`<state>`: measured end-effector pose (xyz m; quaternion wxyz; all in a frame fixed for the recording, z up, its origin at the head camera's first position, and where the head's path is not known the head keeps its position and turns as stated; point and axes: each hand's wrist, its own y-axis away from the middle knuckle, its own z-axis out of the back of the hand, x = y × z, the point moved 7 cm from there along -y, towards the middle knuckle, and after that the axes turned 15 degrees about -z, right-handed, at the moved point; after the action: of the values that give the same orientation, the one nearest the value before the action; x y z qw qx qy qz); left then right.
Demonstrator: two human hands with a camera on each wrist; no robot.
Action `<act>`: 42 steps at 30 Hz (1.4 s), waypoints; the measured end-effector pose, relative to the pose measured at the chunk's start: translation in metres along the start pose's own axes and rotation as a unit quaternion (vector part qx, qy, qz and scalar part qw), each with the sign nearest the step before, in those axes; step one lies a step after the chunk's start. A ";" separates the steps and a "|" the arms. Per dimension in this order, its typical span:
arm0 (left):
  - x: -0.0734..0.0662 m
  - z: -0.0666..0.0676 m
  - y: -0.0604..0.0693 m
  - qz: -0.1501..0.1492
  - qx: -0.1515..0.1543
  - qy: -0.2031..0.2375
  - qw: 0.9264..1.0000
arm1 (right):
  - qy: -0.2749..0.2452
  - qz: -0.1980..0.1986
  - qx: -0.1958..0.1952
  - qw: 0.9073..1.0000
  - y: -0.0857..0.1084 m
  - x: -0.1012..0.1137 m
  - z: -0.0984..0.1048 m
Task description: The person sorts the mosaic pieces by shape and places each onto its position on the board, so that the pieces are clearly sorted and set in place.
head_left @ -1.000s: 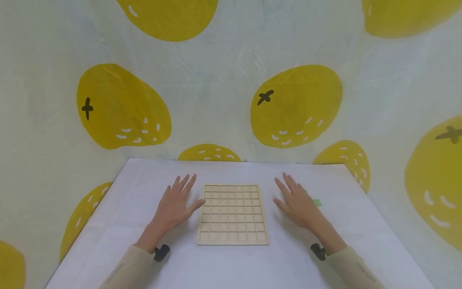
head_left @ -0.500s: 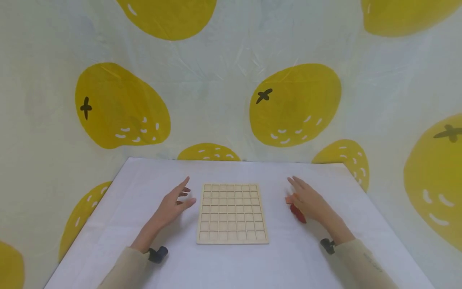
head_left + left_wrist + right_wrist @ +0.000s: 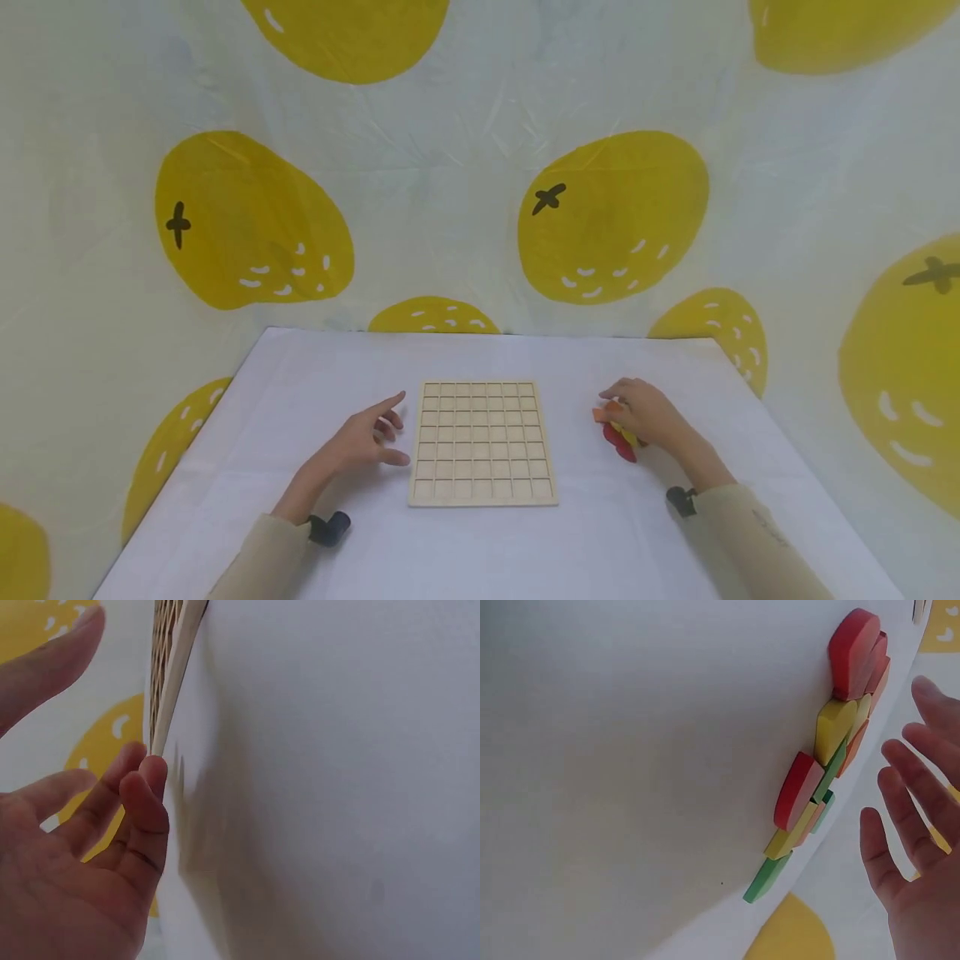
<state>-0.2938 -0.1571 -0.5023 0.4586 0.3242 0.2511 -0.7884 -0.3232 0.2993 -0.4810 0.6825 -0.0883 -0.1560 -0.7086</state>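
Between your two hands lies a square, pale wooden board (image 3: pixel 483 442) ruled into a grid of shallow cells, flat on the white tabletop (image 3: pixel 480 546). Just beside one edge of it, your left hand (image 3: pixel 356 439) is loosely bent with its index finger extended, gripping nothing; whether its thumb touches the rim, you cannot tell from these views. Across the board and apart from it, your right hand (image 3: pixel 654 415) hangs over a cluster of coloured blocks, its fingers relaxed and holding none of them. Beneath and just inside that hand you have a thick red round-ended block (image 3: pixel 852 654), a yellow rounded block (image 3: pixel 834 729), a red half-round block (image 3: pixel 796 792) and a flat green bar (image 3: pixel 768 877), with an orange piece (image 3: pixel 598 415) on the board's side. The step in hand looks like reaching for a block. Your next move seems to call for lowering the right thumb and fingertips onto one block and pinching it by its edges, without disturbing its neighbours.
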 end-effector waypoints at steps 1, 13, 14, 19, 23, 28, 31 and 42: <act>0.001 -0.002 0.000 0.000 0.011 -0.002 1.000 | -0.005 -0.009 0.008 1.000 -0.001 -0.001 -0.001; 0.000 -0.018 -0.001 -0.031 0.069 -0.036 0.996 | -0.032 -0.080 0.065 0.994 -0.005 -0.006 -0.009; 0.000 -0.019 -0.002 -0.027 0.070 -0.039 0.996 | -0.032 -0.085 0.066 0.994 -0.006 -0.007 -0.010; -0.003 -0.022 -0.003 -0.017 0.068 -0.045 0.997 | -0.027 -0.087 0.075 0.993 -0.008 -0.007 -0.013; -0.005 -0.021 -0.003 -0.035 0.066 -0.046 0.996 | -0.036 -0.098 0.088 0.991 -0.008 -0.007 -0.014; -0.003 -0.022 -0.001 -0.043 0.065 -0.048 0.996 | -0.043 -0.093 0.090 0.991 -0.005 -0.005 -0.016; -0.004 -0.023 -0.001 -0.043 0.066 -0.052 0.996 | -0.037 -0.085 0.085 0.992 -0.004 -0.004 -0.015; -0.006 -0.026 -0.003 -0.015 0.074 -0.056 0.996 | -0.022 -0.065 0.073 0.995 -0.002 0.003 -0.012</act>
<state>-0.2872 -0.1344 -0.5149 0.4348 0.3092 0.1704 -0.8284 -0.3248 0.2921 -0.4912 0.6362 -0.0432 -0.2279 -0.7358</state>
